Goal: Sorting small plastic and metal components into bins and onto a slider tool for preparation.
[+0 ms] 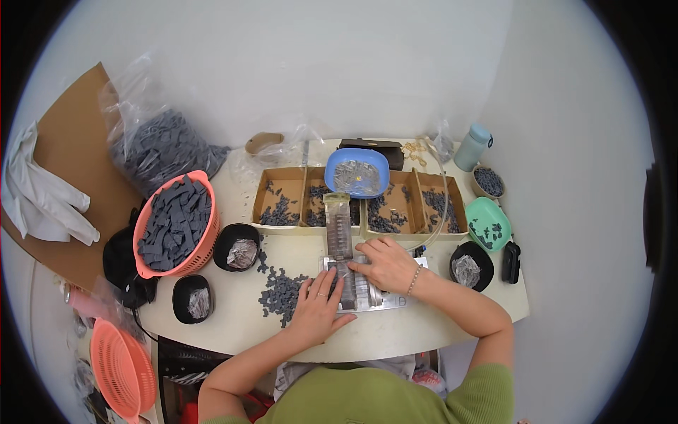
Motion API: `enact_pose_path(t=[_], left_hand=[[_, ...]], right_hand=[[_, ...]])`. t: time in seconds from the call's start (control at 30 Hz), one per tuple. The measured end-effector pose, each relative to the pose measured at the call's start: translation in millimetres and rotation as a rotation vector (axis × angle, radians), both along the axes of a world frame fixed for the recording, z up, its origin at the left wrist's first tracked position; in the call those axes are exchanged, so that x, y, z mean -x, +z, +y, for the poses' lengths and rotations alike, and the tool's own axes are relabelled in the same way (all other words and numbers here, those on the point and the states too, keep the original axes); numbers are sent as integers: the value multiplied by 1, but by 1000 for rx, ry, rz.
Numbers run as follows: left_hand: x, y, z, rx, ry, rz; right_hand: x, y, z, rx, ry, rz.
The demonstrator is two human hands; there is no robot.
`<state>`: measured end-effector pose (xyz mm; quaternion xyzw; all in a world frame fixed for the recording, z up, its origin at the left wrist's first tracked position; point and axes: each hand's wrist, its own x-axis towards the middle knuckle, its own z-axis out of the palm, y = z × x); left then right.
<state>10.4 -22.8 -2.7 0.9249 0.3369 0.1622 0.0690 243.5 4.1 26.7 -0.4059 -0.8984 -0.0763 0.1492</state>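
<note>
Both hands rest on a metal jig (357, 286) at the table's (395, 332) front edge. Left hand (318, 307) lies flat, fingers spread, gripping nothing; right hand (385, 265) presses down, fingers together. Loose dark parts (281, 291) lie just left.

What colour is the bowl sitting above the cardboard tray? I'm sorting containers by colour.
Blue; the bowl shows best in the head view.
</note>
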Motion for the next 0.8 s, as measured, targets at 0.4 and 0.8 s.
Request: enact_pose_path(t=[0.4, 0.8], left_hand=[[-7, 4, 14, -6, 100, 18], [-5, 8, 5, -68, 123, 79]], right_hand=[[-14, 14, 25, 28, 228, -129], [-20, 32, 73, -126, 591, -428]])
